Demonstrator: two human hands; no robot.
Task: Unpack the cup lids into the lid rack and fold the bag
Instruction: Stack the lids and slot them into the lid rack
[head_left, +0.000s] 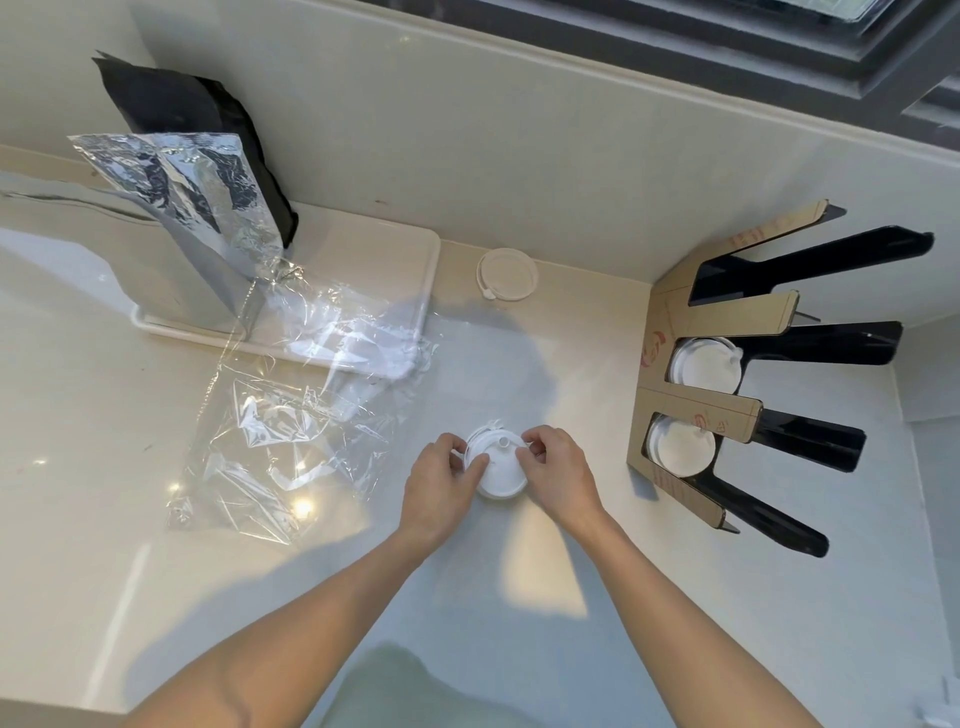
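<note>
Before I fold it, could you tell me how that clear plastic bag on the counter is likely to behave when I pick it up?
The clear plastic bag looks thin and crinkled, so it will probably hang limp and be very light. Its glossy film may slip between fingers. One end drapes over the white tray, so it might drag there.

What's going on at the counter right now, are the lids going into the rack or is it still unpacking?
Mid-unpacking. Both hands, left hand and right hand, grip a small stack of white lids on the counter. The lid rack at the right already holds lids in its two nearer slots; the far slots look empty. One single lid lies alone near the back wall. The clear plastic bag lies spread out and unfolded, partly over a white tray.
</note>
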